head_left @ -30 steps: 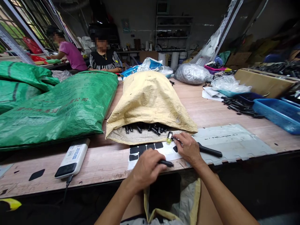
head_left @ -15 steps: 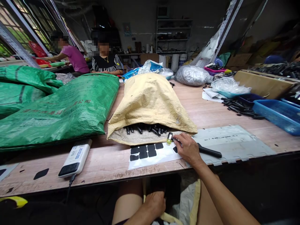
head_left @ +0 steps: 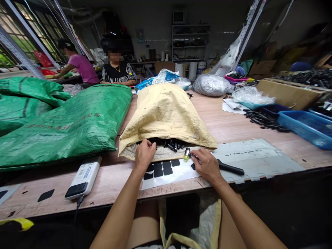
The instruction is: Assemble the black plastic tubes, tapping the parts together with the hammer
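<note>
Right hand (head_left: 207,166) gripped hammer (head_left: 187,151), lower centre of frame: likely head-heavy, best held by handle. Left hand (head_left: 144,155) sat at yellow sack's (head_left: 168,112) mouth, grip impossible to tell; black parts (head_left: 172,146) inside looked stiff, slick.

Yellow sack (head_left: 168,114) — black parts (head_left: 171,146)

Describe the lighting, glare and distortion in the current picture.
Head view: the back shelf sits in gloom while the window at upper left looks brighter; sheen shows on the green sack and the hammer head; deep shadow lies under the table; the side poles lean outward, probably wide-angle distortion.
</note>
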`<action>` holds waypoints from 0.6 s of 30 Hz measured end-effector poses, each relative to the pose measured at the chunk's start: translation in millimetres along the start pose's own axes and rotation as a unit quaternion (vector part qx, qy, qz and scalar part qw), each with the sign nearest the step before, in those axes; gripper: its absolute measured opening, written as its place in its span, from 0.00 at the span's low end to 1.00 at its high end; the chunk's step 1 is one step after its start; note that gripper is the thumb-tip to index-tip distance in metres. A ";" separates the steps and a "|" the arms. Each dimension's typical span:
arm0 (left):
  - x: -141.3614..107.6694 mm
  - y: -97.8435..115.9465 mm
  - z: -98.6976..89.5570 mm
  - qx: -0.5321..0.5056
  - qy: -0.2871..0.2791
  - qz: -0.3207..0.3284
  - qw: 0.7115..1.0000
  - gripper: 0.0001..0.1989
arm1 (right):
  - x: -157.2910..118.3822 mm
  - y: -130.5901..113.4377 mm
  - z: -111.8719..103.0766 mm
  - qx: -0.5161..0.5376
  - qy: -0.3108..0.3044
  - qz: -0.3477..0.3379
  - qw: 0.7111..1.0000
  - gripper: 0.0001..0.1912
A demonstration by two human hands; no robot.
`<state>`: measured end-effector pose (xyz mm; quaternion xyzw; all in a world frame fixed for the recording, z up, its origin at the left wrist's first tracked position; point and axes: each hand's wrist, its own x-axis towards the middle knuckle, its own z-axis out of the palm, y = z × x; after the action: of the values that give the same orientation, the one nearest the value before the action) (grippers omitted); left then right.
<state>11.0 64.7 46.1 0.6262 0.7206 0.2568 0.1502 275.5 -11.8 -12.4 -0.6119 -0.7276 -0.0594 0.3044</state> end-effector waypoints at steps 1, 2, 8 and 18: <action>11.2 -3.2 5.0 0.029 0.014 -0.022 0.999 0.13 | 0.1 0.0 0.0 0.002 -0.001 0.000 1.000 0.10; 19.0 -5.7 9.7 0.050 0.017 -0.035 0.998 0.12 | 0.2 0.0 -0.1 0.004 -0.001 0.000 1.000 0.10; 21.0 -7.0 17.4 0.075 0.000 -0.040 0.996 0.10 | 0.9 -0.5 -1.0 0.007 -0.005 0.004 1.000 0.10; 6.6 -5.3 -12.6 0.049 -0.041 -0.061 0.996 0.14 | 0.5 -2.3 -1.7 0.004 -0.006 0.007 1.000 0.10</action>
<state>-1.2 68.5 54.1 0.5973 0.7626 0.1862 0.1642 273.9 -12.8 -10.1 -0.6157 -0.7256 -0.0506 0.3032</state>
